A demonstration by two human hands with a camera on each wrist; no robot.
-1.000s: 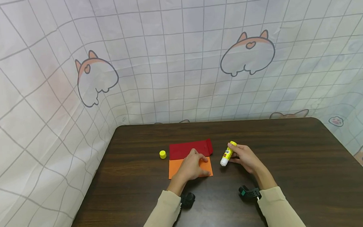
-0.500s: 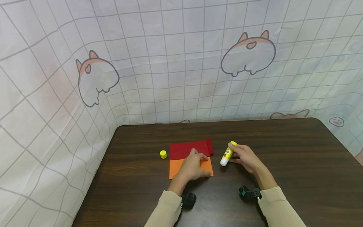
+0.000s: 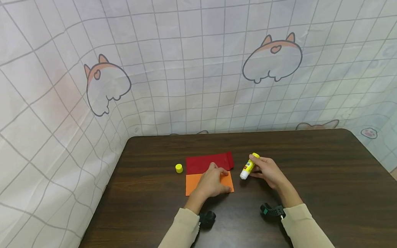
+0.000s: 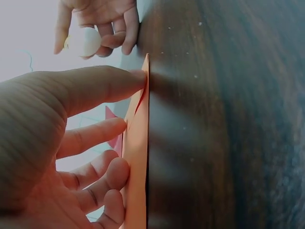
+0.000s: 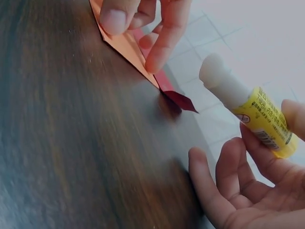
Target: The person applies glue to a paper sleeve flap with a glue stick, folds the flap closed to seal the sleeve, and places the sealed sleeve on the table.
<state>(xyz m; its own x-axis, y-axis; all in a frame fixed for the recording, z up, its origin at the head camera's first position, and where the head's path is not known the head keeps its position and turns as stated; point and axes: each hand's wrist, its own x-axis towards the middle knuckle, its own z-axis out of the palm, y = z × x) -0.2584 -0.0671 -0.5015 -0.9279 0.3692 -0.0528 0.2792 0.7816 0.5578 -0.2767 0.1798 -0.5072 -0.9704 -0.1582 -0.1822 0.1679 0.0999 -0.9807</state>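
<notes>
My left hand (image 3: 210, 182) rests its fingertips and thumb on a flat orange paper piece (image 3: 191, 183), pressing it to the table. Just behind that lies a red paper piece (image 3: 199, 164) with a narrow flap at its right end. To the right, my right hand (image 3: 270, 172) pinches an uncapped glue stick (image 5: 264, 119) between thumb and fingers. Its yellow body slants, and the white end (image 3: 244, 175) points down and left above the table, apart from the papers. The right wrist view shows that white end (image 5: 219, 76) clearly.
A yellow cap (image 3: 179, 168) stands on the dark wooden table (image 3: 149, 204), left of the red paper. Behind the table hangs a white gridded cloth (image 3: 194, 70) with cartoon animals. Each wrist wears a black band, such as the right wristband (image 3: 273, 210).
The glue stick's white end has risen very slightly and shifted a little left. My left hand stays on the orange paper. The whole head view has drifted slightly.
</notes>
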